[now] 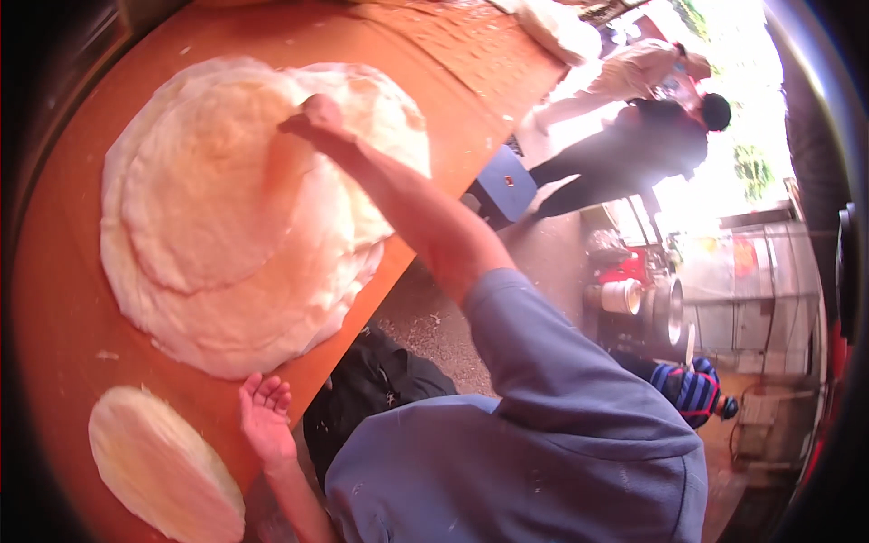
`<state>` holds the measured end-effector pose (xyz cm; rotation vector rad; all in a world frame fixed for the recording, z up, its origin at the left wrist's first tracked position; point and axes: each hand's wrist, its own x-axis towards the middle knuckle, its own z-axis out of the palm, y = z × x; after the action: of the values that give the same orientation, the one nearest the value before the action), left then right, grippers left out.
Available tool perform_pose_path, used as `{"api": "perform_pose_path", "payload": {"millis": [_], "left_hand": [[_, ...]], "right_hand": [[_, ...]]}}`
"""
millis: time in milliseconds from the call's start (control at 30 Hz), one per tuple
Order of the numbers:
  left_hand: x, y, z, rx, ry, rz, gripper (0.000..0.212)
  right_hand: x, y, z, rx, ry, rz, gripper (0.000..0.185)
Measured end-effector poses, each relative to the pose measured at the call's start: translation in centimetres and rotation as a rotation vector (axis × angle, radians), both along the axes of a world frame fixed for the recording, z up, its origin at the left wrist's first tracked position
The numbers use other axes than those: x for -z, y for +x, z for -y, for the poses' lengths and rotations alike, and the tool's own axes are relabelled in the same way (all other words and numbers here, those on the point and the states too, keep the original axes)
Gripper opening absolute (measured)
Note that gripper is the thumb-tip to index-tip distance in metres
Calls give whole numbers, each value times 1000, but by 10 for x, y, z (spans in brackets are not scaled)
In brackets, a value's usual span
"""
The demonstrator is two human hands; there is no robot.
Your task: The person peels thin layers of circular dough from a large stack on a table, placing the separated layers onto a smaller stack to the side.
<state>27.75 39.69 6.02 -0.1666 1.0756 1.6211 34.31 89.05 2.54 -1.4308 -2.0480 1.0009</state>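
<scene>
Large thin rounds of dough point(204, 183) overlap on an orange-brown tabletop point(61, 271). The sheet on top is smaller than those under it, and the lower edges are wrinkled. My right hand point(320, 117) is stretched over the far part of the stack with its fingers curled. A blurred brownish streak lies below it; I cannot tell whether that is a held thing or a shadow. My left hand point(268, 417) has its palm turned up and fingers spread, holding nothing, beside the stack's near edge. A separate oval flat dough point(163, 461) lies on the table to its left.
A blue stool or box point(506, 183) stands on the floor past the table edge. Two people point(631, 149) stand beyond it in bright light. Another person in a striped top point(689, 390) is near pots and a white bucket point(621, 296). A pale bundle point(560, 34) rests at the far table corner.
</scene>
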Motion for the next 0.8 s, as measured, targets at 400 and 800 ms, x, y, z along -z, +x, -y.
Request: {"api": "perform_pose_path", "payload": {"millis": [400, 800], "left_hand": [[-4, -18, -66, 135, 77, 28, 43], [69, -62, -65, 204, -17, -1389, 51]], "right_hand": [[-119, -83, 59, 5, -51, -490, 15], [-121, 65, 144, 174, -554, -608, 28]]}}
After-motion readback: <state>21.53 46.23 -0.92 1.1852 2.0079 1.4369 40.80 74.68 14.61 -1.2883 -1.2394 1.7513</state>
